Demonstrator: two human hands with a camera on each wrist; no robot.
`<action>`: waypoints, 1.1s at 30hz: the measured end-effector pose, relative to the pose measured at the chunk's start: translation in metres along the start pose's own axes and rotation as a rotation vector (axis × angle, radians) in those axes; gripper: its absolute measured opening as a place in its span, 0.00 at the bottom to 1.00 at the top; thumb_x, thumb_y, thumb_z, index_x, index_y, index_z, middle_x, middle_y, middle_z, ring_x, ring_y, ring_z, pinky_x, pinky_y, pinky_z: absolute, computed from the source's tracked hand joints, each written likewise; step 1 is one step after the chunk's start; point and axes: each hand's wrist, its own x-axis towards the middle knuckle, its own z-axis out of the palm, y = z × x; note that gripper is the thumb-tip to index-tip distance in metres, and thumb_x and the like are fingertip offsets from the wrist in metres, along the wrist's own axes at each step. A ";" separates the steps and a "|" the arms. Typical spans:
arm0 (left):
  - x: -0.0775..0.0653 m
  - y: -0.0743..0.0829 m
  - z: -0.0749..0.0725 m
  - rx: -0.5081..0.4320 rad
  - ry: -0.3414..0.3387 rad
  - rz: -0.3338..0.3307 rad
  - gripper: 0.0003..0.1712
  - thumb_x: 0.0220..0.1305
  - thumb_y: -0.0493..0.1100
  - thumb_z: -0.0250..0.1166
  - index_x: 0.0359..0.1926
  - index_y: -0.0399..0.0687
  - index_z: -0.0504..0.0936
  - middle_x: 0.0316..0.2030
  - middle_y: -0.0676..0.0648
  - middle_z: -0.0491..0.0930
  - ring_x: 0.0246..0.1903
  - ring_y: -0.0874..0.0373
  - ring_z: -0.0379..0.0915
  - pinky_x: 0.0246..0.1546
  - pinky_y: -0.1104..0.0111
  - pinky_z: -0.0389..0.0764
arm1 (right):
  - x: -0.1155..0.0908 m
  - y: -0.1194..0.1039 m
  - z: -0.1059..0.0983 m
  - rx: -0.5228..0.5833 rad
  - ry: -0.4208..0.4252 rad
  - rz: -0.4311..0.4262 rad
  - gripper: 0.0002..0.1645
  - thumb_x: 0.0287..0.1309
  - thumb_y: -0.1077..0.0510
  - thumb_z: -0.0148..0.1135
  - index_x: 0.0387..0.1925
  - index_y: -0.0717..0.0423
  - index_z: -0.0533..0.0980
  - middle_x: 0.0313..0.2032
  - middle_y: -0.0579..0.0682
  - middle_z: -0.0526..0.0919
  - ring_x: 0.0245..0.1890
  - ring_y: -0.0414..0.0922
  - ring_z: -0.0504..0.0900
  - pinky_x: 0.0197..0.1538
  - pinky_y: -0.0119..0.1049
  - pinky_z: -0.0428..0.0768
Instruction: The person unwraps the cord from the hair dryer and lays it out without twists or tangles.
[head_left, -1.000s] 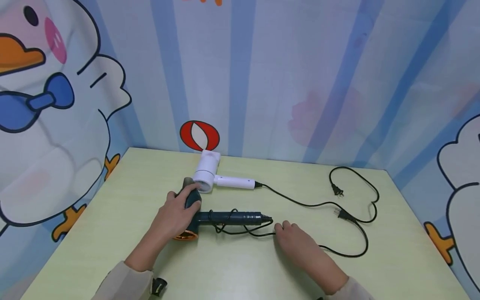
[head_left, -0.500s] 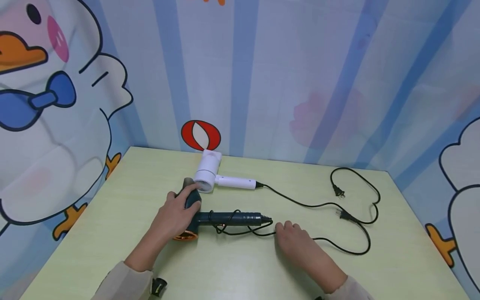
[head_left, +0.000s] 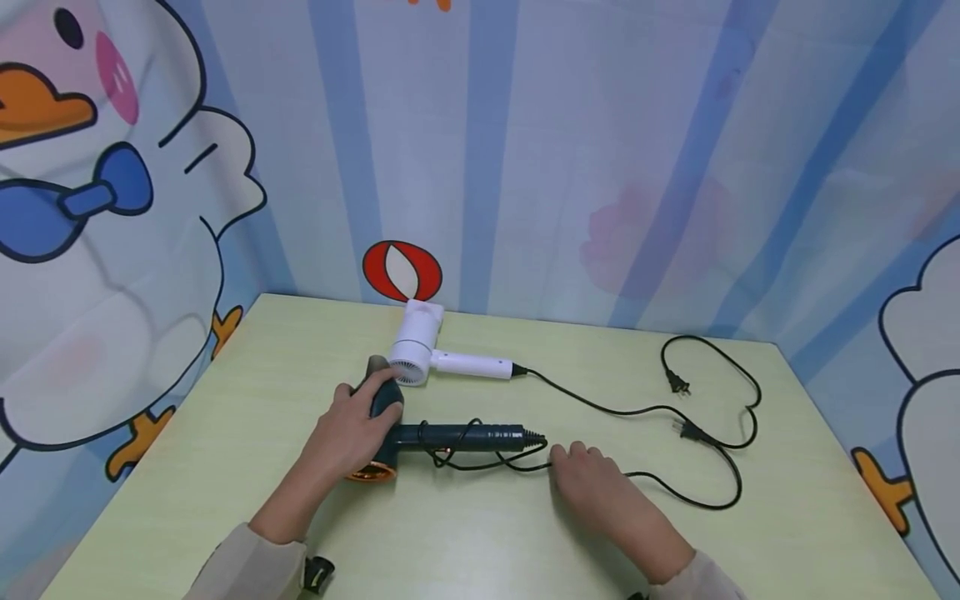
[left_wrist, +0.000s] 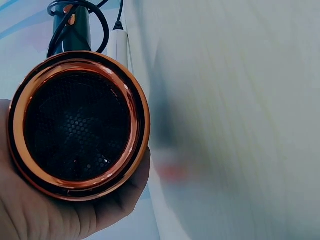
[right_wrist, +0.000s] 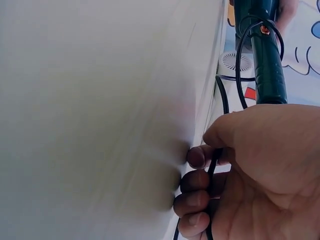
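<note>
My left hand [head_left: 349, 431] grips the barrel of a dark green hair dryer [head_left: 457, 437] with a copper rim. In the left wrist view that copper ring [left_wrist: 142, 117] and its mesh face the camera, fingers wrapped around the barrel. The dryer's handle points right, with its black cord [head_left: 525, 469] looped loosely around it. Just past the handle's tip my right hand [head_left: 596, 492] holds the cord. Seen from the right wrist, the cord [right_wrist: 212, 172] runs between thumb and curled fingers. Behind the green dryer lies a white hair dryer [head_left: 414, 343], its handle also to the right.
The white dryer's cord [head_left: 600, 407] curves right and ends in a plug [head_left: 677, 382]. A second plug [head_left: 688, 429] lies close by, where the two cords meet. A patterned curtain [head_left: 540, 167] stands behind the pale table [head_left: 247, 383].
The cord to the right of my right hand has shifted slightly, now leaving the wrist higher up. Both hands stay almost in place, and the view shifts a little.
</note>
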 end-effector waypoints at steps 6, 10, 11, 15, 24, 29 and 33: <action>0.000 0.000 -0.001 -0.001 -0.001 0.006 0.30 0.74 0.59 0.52 0.74 0.73 0.61 0.59 0.30 0.63 0.40 0.38 0.74 0.29 0.60 0.74 | 0.002 0.007 -0.002 0.067 0.010 -0.013 0.07 0.74 0.61 0.53 0.37 0.61 0.70 0.26 0.54 0.68 0.26 0.51 0.70 0.29 0.50 0.71; 0.000 0.000 -0.001 0.001 -0.001 0.007 0.30 0.74 0.59 0.52 0.75 0.73 0.61 0.59 0.30 0.63 0.42 0.38 0.74 0.30 0.60 0.74 | 0.002 0.011 -0.003 0.091 0.014 -0.014 0.11 0.76 0.56 0.52 0.37 0.60 0.71 0.26 0.54 0.70 0.27 0.50 0.71 0.31 0.51 0.72; 0.000 0.000 -0.001 0.001 -0.001 0.008 0.30 0.74 0.59 0.52 0.75 0.73 0.61 0.59 0.30 0.63 0.42 0.38 0.74 0.30 0.60 0.75 | 0.003 0.012 -0.004 0.087 0.015 -0.012 0.12 0.76 0.55 0.52 0.37 0.60 0.72 0.26 0.54 0.70 0.28 0.50 0.72 0.31 0.51 0.73; -0.001 -0.001 -0.002 0.000 -0.001 0.015 0.30 0.75 0.60 0.52 0.74 0.73 0.61 0.60 0.31 0.63 0.44 0.38 0.73 0.31 0.60 0.75 | 0.003 0.016 -0.006 0.039 0.042 0.007 0.15 0.76 0.51 0.52 0.37 0.58 0.72 0.26 0.53 0.70 0.28 0.50 0.72 0.31 0.50 0.73; -0.003 -0.003 -0.005 -0.011 -0.010 0.029 0.29 0.75 0.60 0.52 0.74 0.73 0.61 0.61 0.30 0.63 0.47 0.37 0.73 0.34 0.57 0.77 | 0.003 0.022 -0.008 -0.124 0.245 0.062 0.19 0.75 0.42 0.51 0.37 0.53 0.70 0.24 0.51 0.63 0.25 0.50 0.63 0.30 0.46 0.62; -0.004 -0.004 -0.006 -0.013 -0.010 0.040 0.29 0.75 0.59 0.52 0.74 0.72 0.61 0.62 0.30 0.63 0.47 0.36 0.73 0.34 0.57 0.77 | 0.004 0.025 -0.007 -0.178 0.329 0.059 0.22 0.72 0.43 0.56 0.32 0.55 0.65 0.24 0.51 0.61 0.24 0.49 0.61 0.31 0.44 0.59; -0.005 -0.005 -0.006 -0.016 -0.010 0.041 0.30 0.75 0.59 0.52 0.75 0.72 0.61 0.62 0.30 0.63 0.48 0.36 0.73 0.34 0.57 0.77 | 0.004 0.027 -0.008 -0.218 0.409 0.028 0.26 0.69 0.44 0.60 0.27 0.57 0.62 0.22 0.50 0.58 0.23 0.48 0.60 0.29 0.42 0.58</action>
